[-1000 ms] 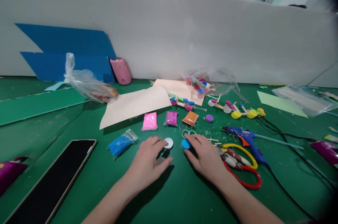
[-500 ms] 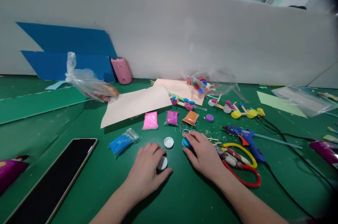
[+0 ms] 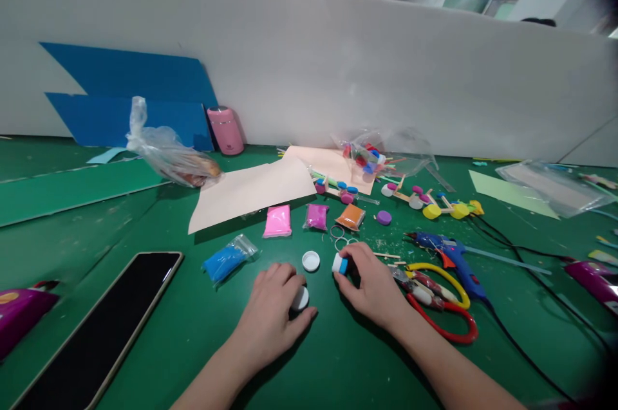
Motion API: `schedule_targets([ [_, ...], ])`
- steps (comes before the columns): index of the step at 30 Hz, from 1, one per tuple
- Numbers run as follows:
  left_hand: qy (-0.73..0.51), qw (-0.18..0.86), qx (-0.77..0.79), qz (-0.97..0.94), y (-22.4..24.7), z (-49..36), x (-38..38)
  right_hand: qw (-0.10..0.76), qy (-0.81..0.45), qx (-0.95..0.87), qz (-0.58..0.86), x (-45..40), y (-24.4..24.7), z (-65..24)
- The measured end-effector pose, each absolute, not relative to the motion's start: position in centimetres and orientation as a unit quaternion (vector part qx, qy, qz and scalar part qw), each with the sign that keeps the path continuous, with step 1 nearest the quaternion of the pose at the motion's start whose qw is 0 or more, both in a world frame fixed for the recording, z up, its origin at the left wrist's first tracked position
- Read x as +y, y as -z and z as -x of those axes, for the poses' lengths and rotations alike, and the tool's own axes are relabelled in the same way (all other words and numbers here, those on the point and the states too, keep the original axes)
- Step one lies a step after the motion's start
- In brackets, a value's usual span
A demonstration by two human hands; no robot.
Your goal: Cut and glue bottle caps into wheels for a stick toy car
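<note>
Between the thumb and fingertips of my right hand (image 3: 374, 281) is a small bottle cap (image 3: 340, 264), white on its left face and blue on the right, tipped on edge just above the green table. My left hand (image 3: 270, 304) rests on the table, thumb and fingers curled around a white bottle cap (image 3: 300, 298) that they partly hide. Another white cap (image 3: 311, 261) lies hollow side up between the hands. Beyond my right fingers are thin cut rings (image 3: 340, 239). Packets of blue clay (image 3: 226, 260), pink clay (image 3: 277, 221), purple clay (image 3: 316, 217) and orange clay (image 3: 350, 217) lie farther back.
Scissors (image 3: 463, 326) and a blue glue gun (image 3: 458, 262) with a trailing cord lie to the right. Small cap-wheeled stick models (image 3: 405, 194) sit behind. At left is a phone (image 3: 101, 333). A pink flask (image 3: 226, 131) stands by the white partition (image 3: 309, 62).
My right hand has tilted the blue cap up on edge, so a white face shows toward the left. My left hand stays around its white cap. The view has shifted slightly.
</note>
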State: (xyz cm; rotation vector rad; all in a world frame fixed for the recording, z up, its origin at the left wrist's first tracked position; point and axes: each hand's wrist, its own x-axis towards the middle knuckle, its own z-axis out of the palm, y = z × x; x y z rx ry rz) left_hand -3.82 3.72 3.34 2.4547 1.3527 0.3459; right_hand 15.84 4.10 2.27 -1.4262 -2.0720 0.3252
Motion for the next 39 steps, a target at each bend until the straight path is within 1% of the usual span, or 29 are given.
schedule_targets([
  [7, -0.125, 0.159, 0.475, -0.856, -3.2, 3.9, 3.8, 0.287, -0.104, -0.806, 0.507, 4.2, -2.1, -15.9],
  [16, -0.15, 0.167, 0.472, -0.853, -2.9, 4.1, 3.7, 0.302, -0.037, -0.787, 0.536, 4.1, -2.0, -16.0],
  [26, -0.146, 0.169, 0.478, -0.849, -3.1, 4.1, 3.8, 0.271, -0.073, -0.821, 0.498, 3.5, -3.4, -14.2],
  [32, -0.151, 0.181, 0.482, -0.844, -3.0, 4.2, 3.9, 0.278, -0.088, -0.814, 0.503, 3.6, -3.0, -14.0],
  [34, -0.177, 0.199, 0.489, -0.83, -3.1, 4.3, 4.0, 0.287, -0.092, -0.805, 0.51, 3.7, -2.8, -14.3],
  [36, -0.227, 0.249, 0.5, -0.798, -3.2, 4.3, 4.0, 0.304, -0.097, -0.793, 0.519, 3.8, -2.7, -14.7],
  [39, -0.322, 0.387, 0.526, -0.686, -3.7, 4.1, 4.0, 0.339, -0.105, -0.768, 0.534, 3.7, -2.8, -15.5],
])
